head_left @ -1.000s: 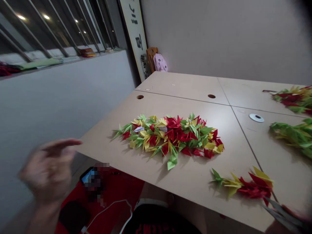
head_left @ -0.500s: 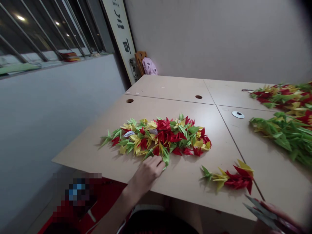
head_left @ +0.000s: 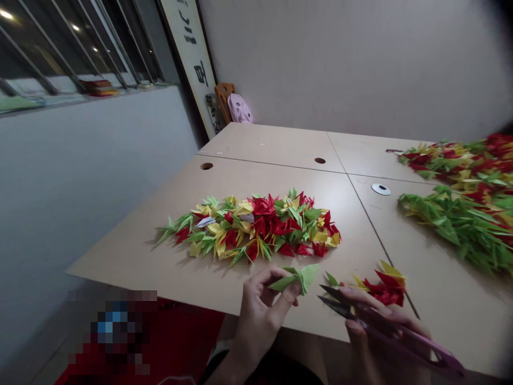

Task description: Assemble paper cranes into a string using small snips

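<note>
Between the thumb and fingers of my left hand (head_left: 264, 305) is a folded green paper piece (head_left: 300, 278), held just above the table's front edge. My right hand (head_left: 372, 326) grips pink-handled scissors (head_left: 404, 334); their dark blades are parted and point left, a short way right of the green piece. Behind my left hand lies a long pile of red, yellow and green folded paper pieces (head_left: 256, 224). A smaller red and yellow cluster (head_left: 385, 286) lies behind my right hand and is partly covered by it.
More red, yellow and green folded paper (head_left: 460, 160) and a green bunch (head_left: 460, 227) lie at the right of the table (head_left: 280, 176). A white ring (head_left: 380, 189) is beside them. A pink bag (head_left: 239, 108) rests on a chair behind the table.
My left hand has lifted a green piece from the pile's front edge and moved right and nearer. My right hand has brought the scissors in from the lower right. The view has shifted slightly.
</note>
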The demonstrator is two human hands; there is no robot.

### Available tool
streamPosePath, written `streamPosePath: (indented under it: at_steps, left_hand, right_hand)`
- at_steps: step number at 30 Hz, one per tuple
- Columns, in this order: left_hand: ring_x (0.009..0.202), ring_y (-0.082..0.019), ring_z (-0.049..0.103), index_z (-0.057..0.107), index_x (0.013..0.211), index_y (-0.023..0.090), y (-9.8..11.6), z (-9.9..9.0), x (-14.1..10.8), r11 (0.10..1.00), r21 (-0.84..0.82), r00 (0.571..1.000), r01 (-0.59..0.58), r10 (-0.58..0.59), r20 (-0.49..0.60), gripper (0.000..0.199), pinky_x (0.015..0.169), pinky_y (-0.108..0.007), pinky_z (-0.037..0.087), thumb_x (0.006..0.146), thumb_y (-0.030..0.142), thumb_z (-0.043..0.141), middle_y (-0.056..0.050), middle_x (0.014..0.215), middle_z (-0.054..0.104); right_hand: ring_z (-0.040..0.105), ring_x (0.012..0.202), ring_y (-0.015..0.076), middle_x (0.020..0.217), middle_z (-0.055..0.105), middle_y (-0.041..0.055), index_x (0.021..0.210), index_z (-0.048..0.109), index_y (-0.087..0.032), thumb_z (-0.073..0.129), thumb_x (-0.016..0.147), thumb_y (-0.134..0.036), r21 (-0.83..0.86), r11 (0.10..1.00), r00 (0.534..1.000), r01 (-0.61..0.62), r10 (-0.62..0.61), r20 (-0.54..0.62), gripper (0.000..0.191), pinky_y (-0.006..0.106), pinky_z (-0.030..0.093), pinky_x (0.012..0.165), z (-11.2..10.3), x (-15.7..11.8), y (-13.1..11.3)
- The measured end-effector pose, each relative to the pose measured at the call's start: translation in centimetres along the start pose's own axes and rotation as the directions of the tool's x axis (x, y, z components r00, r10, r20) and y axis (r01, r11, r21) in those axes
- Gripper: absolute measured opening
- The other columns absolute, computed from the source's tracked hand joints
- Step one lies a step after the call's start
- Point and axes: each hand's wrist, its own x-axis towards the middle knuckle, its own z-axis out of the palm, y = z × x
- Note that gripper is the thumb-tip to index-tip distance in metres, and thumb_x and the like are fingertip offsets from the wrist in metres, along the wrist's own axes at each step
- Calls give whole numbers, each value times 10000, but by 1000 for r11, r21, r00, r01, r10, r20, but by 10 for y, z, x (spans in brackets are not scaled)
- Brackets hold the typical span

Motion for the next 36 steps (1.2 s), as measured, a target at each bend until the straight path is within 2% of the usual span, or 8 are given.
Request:
streamPosePath:
  at_steps: [2,5,8,18,24,31,34,36]
  left_hand:
    - [510,-81,535,583,659,152,-1,-1,-2,1000,-20,1000,-2,2,7,158,513,-164,452,731,273,654,13,592,574]
    - [494,-79,527,592,653,153,-3,-3,-4,1000,-17,1000,-10,10,16,151,485,-161,445,722,266,663,10,594,581]
    - [477,-76,510,592,639,152,-3,-4,-4,1000,-9,1000,8,-8,16,158,469,-160,438,712,269,669,9,578,575]
    - [457,-75,467,571,608,152,-3,-1,-5,998,-19,997,63,-62,37,173,456,-162,424,687,265,674,26,505,508]
    - [465,-78,461,574,636,150,-4,-3,-6,996,17,996,84,-84,22,149,439,-164,410,674,257,670,18,543,528]
    - [560,-112,534,563,643,152,-8,4,-6,988,138,992,73,-86,91,127,535,-194,436,722,231,624,-11,604,587]
    - [637,-140,578,571,644,155,-17,10,-1,970,237,994,-51,26,107,108,615,-218,452,738,191,609,-26,650,623]
    - [656,-146,591,568,645,161,-26,13,4,929,337,987,-152,124,105,107,641,-227,449,749,160,594,-25,661,633]
  right_hand:
    - [678,714,222,809,698,13,851,525,-253,704,735,-216,42,998,999,45,-46,16,217,342,567,610,5,1,0]
    - [678,763,214,832,699,14,900,534,-238,687,747,-167,59,998,999,23,-21,-35,227,331,571,634,12,0,-3]
    - [679,756,211,832,702,12,885,552,-239,697,743,-188,73,997,1000,22,-22,-9,210,332,578,639,16,0,-6]
    - [663,861,189,908,699,10,941,547,-235,650,737,-73,95,995,1000,12,-15,26,279,329,566,748,13,-6,-2]
    - [668,769,209,811,707,37,817,633,-229,675,767,-214,163,985,993,-51,33,111,67,190,558,553,13,9,-14]
    - [657,797,256,861,698,52,863,669,-277,572,838,-283,153,980,965,-129,89,247,100,266,581,552,-9,-5,1]
    - [667,807,253,898,697,21,918,655,-331,656,744,-171,4,998,997,-61,60,56,237,313,593,567,-33,-12,11]
    - [679,742,248,900,696,45,957,655,-325,675,727,-206,-64,992,994,-105,103,-34,260,290,581,489,-59,-4,14]
